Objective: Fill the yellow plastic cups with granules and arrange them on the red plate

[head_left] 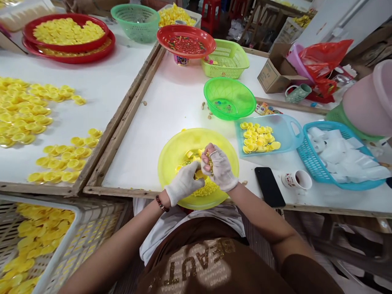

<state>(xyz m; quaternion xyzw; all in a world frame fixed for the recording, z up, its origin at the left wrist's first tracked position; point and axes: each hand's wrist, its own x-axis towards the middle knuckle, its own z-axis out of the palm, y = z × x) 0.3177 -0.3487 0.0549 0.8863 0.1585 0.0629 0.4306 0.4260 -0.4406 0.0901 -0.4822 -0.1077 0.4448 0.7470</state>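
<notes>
Both hands wear white gloves with bare fingertips and meet over a yellow plastic bowl [167, 151] at the table's front edge. My left hand [185, 183] is closed, thumb and finger pinching what looks like a small yellow plastic piece [199, 174], partly hidden. My right hand [221, 168] is curled beside it, with small yellow bits [210, 165] showing between its fingers. Beneath the hands, the bowl holds a heap of small yellow bits [206, 188] and a few larger yellow pieces [189, 154].
Right of the bowl are a blue tray [288, 130] of yellow pieces, a black phone [269, 187], a cup [297, 179] and a blue basket [309, 151]. A green bowl [229, 87] stands behind. Leftward, yellow cup-like pieces [67, 157] lie beyond a wooden ledge [122, 100].
</notes>
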